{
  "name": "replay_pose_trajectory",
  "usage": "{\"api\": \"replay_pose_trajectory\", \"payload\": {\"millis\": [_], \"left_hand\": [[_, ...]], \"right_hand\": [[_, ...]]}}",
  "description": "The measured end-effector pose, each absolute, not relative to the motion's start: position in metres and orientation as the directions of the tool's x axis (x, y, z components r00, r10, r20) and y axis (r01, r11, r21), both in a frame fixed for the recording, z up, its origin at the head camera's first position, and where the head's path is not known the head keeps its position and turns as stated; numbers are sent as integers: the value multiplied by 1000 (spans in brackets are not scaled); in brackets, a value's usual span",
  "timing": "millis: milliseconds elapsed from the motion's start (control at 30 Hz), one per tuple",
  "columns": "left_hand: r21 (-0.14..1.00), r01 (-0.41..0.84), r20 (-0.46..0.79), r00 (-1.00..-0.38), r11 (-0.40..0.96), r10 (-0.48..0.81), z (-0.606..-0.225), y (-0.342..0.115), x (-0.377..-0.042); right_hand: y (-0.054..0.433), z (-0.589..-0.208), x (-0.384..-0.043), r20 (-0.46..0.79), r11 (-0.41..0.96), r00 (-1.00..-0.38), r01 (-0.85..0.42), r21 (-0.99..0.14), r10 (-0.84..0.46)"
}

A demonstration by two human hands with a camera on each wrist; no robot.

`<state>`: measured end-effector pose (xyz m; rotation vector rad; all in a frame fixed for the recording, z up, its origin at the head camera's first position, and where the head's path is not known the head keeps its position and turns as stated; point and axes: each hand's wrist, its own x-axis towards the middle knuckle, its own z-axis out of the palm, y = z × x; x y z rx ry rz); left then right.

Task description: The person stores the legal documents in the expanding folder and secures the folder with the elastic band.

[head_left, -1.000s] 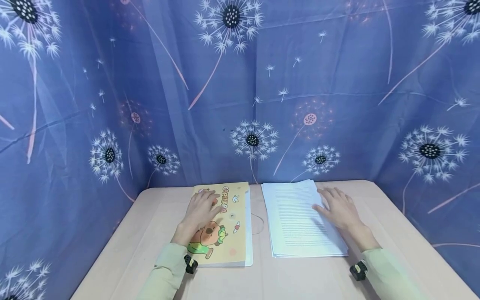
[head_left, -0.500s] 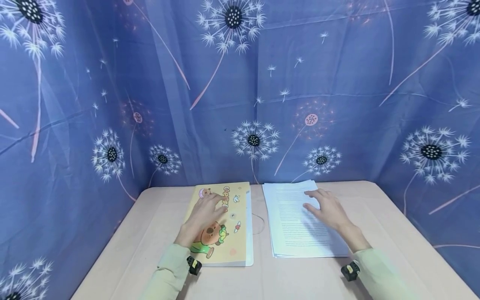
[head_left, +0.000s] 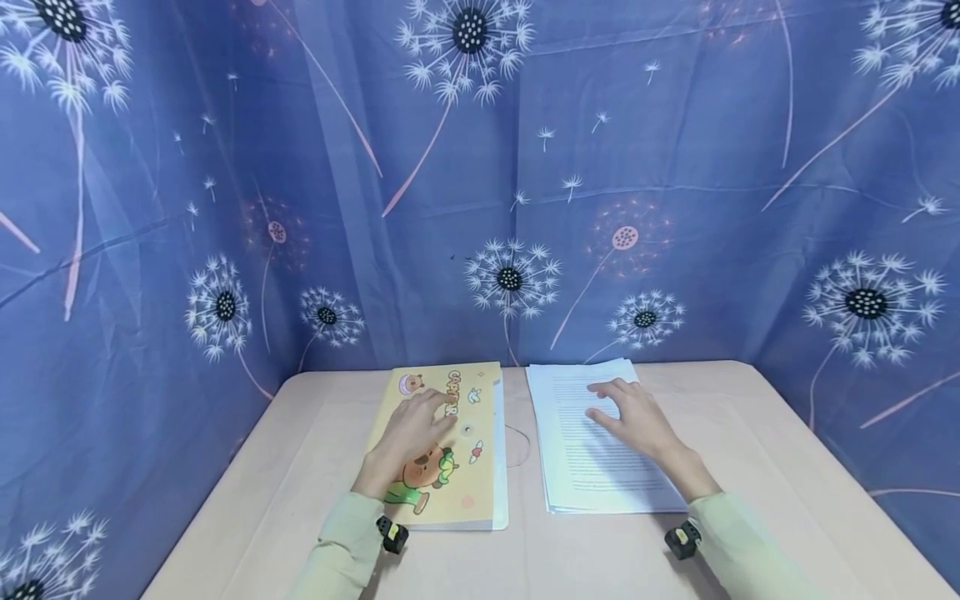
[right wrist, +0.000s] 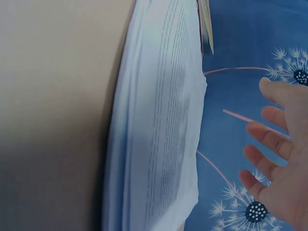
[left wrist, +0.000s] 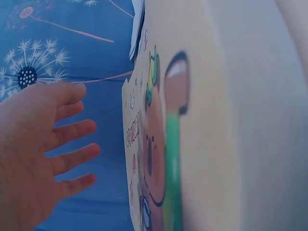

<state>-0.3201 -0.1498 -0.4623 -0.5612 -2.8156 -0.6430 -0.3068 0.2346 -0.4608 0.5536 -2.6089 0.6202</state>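
A yellow folder [head_left: 476, 492] with cartoon capybara prints lies left of centre, a whitish layer showing along its right edge. Over it hovers my left hand [head_left: 411, 429], holding nothing; the left wrist view has this hand [left wrist: 43, 144] apart from the cover, fingers loosely bent. To the right lies a stack of printed white paper [head_left: 577, 450], its sheets slightly uneven. My right hand [head_left: 637, 421] is above the stack's right half, fingers spread and relaxed. In the right wrist view, a gap shows between that hand [right wrist: 284, 144] and the sheets [right wrist: 163, 120].
A thin string loop [head_left: 521, 446] lies between the folder and the paper. Beyond the pinkish-beige table [head_left: 300, 450] hangs a blue dandelion-print curtain [head_left: 420, 275], which also encloses both sides. Each wrist carries a small black camera [head_left: 682, 540].
My right hand has moved left from the stack's right edge to over the printed page. My left hand has shifted slightly right over the folder.
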Motion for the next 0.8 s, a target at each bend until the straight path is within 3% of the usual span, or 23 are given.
{"api": "replay_pose_trajectory", "payload": {"millis": [800], "left_hand": [[541, 289, 189, -957, 789, 221, -475, -149, -300]], "right_hand": [[203, -468, -305, 407, 796, -850, -486, -362, -334]]}}
